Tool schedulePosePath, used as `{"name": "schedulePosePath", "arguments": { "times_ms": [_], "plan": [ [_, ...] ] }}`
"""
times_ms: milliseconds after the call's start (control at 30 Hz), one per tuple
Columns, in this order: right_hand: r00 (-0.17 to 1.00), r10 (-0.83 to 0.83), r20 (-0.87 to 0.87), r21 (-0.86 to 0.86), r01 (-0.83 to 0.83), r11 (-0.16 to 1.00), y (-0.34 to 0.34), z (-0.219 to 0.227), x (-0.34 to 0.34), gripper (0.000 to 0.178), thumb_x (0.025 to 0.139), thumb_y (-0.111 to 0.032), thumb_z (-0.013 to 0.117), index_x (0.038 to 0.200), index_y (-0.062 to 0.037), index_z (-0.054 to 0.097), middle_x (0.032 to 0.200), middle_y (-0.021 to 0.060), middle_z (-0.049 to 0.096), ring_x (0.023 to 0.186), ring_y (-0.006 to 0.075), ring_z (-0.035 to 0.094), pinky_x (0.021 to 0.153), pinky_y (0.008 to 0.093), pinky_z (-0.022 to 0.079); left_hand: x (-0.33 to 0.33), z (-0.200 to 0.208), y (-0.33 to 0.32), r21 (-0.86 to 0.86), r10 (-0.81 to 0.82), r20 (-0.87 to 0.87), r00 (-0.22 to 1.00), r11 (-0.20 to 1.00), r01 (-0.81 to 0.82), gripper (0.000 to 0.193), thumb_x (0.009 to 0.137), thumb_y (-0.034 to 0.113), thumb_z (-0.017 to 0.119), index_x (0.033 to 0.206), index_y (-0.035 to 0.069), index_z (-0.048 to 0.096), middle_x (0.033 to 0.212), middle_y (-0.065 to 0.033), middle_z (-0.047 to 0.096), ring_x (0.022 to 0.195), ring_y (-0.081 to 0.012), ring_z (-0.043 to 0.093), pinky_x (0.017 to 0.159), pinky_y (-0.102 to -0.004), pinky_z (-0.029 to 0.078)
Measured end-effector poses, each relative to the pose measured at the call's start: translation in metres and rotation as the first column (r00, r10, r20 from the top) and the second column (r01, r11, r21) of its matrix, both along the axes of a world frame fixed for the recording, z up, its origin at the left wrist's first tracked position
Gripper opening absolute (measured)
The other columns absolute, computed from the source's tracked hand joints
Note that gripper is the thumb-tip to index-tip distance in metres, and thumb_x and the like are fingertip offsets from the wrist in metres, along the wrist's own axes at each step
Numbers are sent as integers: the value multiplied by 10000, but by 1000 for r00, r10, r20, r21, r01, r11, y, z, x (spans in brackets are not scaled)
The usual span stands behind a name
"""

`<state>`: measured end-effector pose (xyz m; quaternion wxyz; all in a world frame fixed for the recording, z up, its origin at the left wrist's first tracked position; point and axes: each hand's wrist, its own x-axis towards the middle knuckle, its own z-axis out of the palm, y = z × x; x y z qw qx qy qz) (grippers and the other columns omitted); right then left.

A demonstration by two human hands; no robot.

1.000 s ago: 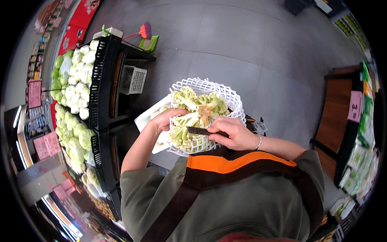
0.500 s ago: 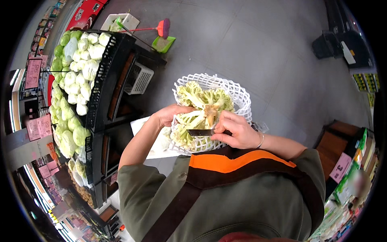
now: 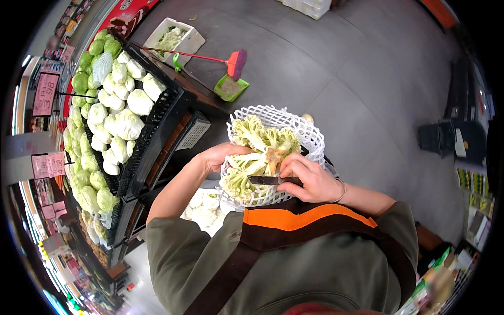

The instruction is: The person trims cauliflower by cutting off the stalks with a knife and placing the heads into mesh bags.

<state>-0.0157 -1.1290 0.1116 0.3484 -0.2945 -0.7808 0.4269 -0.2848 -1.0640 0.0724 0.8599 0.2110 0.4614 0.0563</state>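
The cauliflower (image 3: 262,152) sits stem-up in its white foam net (image 3: 310,136), held in front of your chest above the grey floor (image 3: 341,79). Since a second ago it has turned slightly in your grip and the view has swung left, bringing the display rack more fully into frame; the blade stays at about the same place on the underside, so trimming looks to be mid-course, not finished. Your left hand (image 3: 218,157) cups the head's left side, fingers wrapped on net and florets. Your right hand (image 3: 310,181) is clenched on a dark knife (image 3: 268,180), blade pointing left across the pale green stalks below the brownish cut stem. Left of the cauliflower: black crates of cabbages (image 3: 118,113). Beyond it: a red broom (image 3: 231,60) and green dustpan (image 3: 228,88).
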Motion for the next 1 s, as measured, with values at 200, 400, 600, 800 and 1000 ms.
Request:
{"name": "schedulePosePath", "arguments": {
  "times_ms": [200,400,600,800,1000],
  "plan": [
    [966,256,-20,-111,-257,960,173,-16,11,245,816,-141,732,932,-15,557,845,93,606,697,224,606,627,314,482,-3,3,129,59,178,-39,983,983,-176,360,887,189,606,1149,-57,604,1055,-129,681,881,-174,688,775,-292,571],
    [899,432,-63,-159,-437,885,332,-2,9,273,826,-207,727,896,-20,540,745,118,632,623,286,630,555,345,481,-3,20,242,27,404,1,915,914,-404,341,884,145,579,1137,-83,596,1021,-140,687,833,-177,698,725,-288,584],
    [865,492,-101,-81,-500,862,453,-17,-4,246,816,-179,728,842,-16,546,743,115,608,617,293,609,553,362,476,-1,8,330,-10,546,10,838,838,-546,345,879,134,585,1150,-79,588,1038,-138,681,856,-184,695,741,-291,584],
    [853,519,-44,40,-518,855,571,-21,-53,221,812,-139,723,802,-4,549,728,103,565,610,282,587,545,377,464,-37,-16,439,-11,568,61,820,822,-569,346,886,118,580,1174,-74,573,1063,-140,670,851,-173,691,731,-292,585],
    [811,579,-91,-3,-581,814,722,-9,-122,197,797,-101,731,762,-3,563,701,107,563,583,274,573,514,358,455,-97,-9,568,61,607,130,784,784,-617,359,883,106,569,1198,-68,564,1089,-141,659,908,-178,675,772,-287,571]
  ]
}}
